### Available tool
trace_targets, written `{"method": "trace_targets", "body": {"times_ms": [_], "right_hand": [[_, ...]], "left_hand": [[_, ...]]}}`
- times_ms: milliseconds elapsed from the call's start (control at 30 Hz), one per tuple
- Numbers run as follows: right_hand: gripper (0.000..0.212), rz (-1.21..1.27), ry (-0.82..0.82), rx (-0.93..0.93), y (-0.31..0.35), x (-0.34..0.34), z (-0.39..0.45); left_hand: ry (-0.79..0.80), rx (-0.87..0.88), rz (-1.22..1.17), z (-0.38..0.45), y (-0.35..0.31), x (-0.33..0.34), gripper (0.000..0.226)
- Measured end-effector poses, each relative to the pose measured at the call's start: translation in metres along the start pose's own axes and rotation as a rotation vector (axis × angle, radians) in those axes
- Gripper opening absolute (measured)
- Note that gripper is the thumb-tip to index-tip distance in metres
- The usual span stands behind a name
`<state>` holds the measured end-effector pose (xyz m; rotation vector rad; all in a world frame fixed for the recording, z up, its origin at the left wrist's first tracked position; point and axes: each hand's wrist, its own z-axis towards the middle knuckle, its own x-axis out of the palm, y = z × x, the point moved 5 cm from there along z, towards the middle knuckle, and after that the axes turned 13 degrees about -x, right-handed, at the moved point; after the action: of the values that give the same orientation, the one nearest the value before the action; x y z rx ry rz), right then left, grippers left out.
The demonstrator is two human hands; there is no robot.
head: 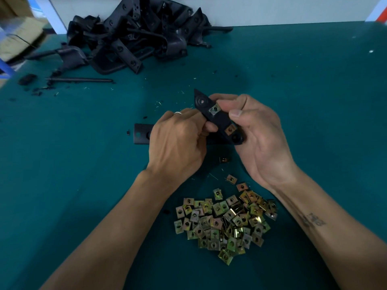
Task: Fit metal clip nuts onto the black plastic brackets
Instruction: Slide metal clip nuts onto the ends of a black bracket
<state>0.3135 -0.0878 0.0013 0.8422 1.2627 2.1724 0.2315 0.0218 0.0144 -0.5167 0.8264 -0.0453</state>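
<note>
Teal-green table top (303, 84) fills most of the view, w/ small pale flecks scattered toward 1–2 o'clock. White wall (272, 9) runs along the far edge at 12 o'clock, w/ a white upright post (53, 15) at 11 o'clock and a white-and-orange edge (380, 11) in the 1 o'clock corner. Blurry cardboard box (19, 36) sits beyond the table at 10 o'clock, a blue leg (6, 68) just under it; light is dim and even, brighter at the wall.

Both forearms reach forward; left hand (178, 141) and right hand (257, 132) meet at centre, fingers curled in grip.
</note>
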Motion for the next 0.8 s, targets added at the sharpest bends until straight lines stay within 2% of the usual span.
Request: {"method": "trace_targets", "body": {"times_ms": [233, 367, 467, 567, 667, 733, 800], "right_hand": [[0.023, 0.057, 0.083, 0.018, 0.004, 0.002, 0.001], [0.018, 0.026, 0.079, 0.006, 0.007, -0.007, 0.003], [0.035, -0.067, 0.076, -0.018, 0.016, -0.006, 0.004], [0.037, -0.222, 0.017, -0.103, 0.034, -0.008, -0.005], [0.037, -0.375, -0.054, -0.147, 0.054, -0.010, -0.029], [0.044, -0.411, -0.094, -0.166, 0.066, -0.010, -0.048], [0.046, -0.439, -0.239, -0.184, 0.090, -0.032, -0.078]], "left_hand": [[0.017, -0.016, -0.034, -0.004, -0.001, 0.003, 0.020], [-0.009, -0.056, -0.088, -0.003, -0.003, 0.004, 0.024], [-0.048, -0.186, -0.128, 0.000, -0.004, 0.000, 0.026], [-0.119, -0.383, -0.355, 0.004, -0.019, -0.014, 0.042], [-0.164, -0.362, -0.527, 0.008, -0.064, -0.032, 0.041], [-0.114, -0.374, -0.677, 0.006, -0.095, -0.039, 0.040], [0.031, -0.323, -0.753, -0.009, -0.142, -0.030, 0.034]]}}
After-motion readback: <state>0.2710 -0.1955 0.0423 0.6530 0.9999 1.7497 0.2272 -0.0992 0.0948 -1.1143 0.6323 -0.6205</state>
